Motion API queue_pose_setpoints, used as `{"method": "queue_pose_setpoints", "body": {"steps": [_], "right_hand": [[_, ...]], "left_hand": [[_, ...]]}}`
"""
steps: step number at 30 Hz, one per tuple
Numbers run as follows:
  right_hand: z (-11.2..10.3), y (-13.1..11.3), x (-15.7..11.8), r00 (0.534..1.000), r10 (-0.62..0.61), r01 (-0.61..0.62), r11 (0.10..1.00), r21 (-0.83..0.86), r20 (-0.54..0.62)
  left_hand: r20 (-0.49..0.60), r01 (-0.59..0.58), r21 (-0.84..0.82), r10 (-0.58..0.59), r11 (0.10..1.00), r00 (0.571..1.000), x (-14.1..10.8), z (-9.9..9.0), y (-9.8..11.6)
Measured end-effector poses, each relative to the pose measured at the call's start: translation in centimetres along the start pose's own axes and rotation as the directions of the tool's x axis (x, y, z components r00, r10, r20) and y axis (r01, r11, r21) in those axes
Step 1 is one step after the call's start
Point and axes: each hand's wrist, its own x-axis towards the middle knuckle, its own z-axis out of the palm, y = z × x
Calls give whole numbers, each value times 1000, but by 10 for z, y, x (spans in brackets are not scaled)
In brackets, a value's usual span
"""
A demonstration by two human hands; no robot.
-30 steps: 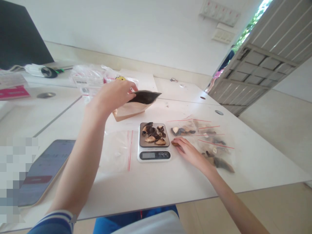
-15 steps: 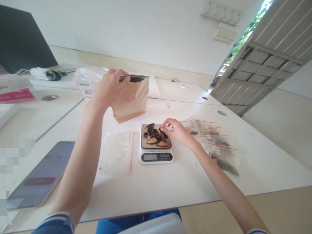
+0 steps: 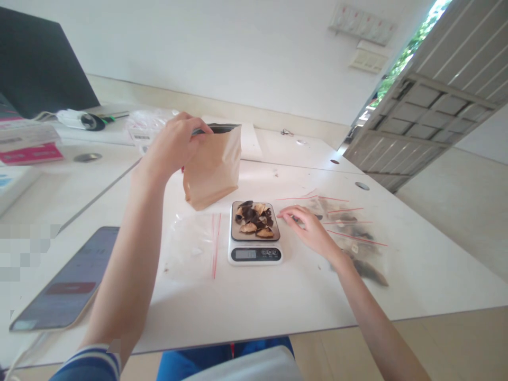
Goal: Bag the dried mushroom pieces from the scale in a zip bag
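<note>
My left hand grips the top edge of a brown paper pouch, which stands upright with its mouth open behind a small white scale. Dark and tan dried pieces are piled on the scale's platform. Just right of the scale, my right hand rests low over the table with its fingers spread, and nothing shows in it. An empty clear zip bag with a red strip lies flat to the left of the scale.
Several filled clear zip bags lie right of my right hand. A phone lies at the near left of the white table. Papers, packets and a dark monitor are at the far left. An open grey door is at the right.
The pouch went from tilted over to upright in my left hand. My right hand reached onto the scale's pile, then drew back to the table at the scale's right.
</note>
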Motion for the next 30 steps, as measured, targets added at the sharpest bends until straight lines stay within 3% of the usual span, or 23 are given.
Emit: {"method": "queue_pose_setpoints", "body": {"steps": [5, 9, 12, 16, 20, 23, 26, 30], "right_hand": [[3, 3, -55, 993, 121, -121, 992, 44, -10], [13, 7, -88, 983, 176, -172, 983, 69, -50], [21, 9, -106, 974, 208, -199, 975, 95, -91], [28, 12, -119, 952, 251, -230, 964, 133, -174], [30, 14, -122, 925, 290, -254, 952, 170, -244], [29, 14, -121, 929, 279, -241, 955, 175, -243], [29, 9, -118, 933, 255, -218, 962, 165, -255], [35, -16, -108, 947, 232, -190, 962, 195, -222]], "left_hand": [[-115, 60, -35, -64, 998, 991, -9, -2, 7], [-139, -61, -70, 51, 996, 989, -24, -17, 33], [-70, -146, -156, 136, 977, 988, -41, -17, 48], [83, -197, -384, 247, 902, 966, -81, 17, 33], [229, -155, -291, 226, 944, 947, -141, 73, -2], [260, -109, -208, 163, 972, 952, -176, 106, -14], [316, -138, -112, 167, 984, 934, -192, 122, -16], [321, -97, -105, 126, 990, 939, -189, 119, -12]]}}
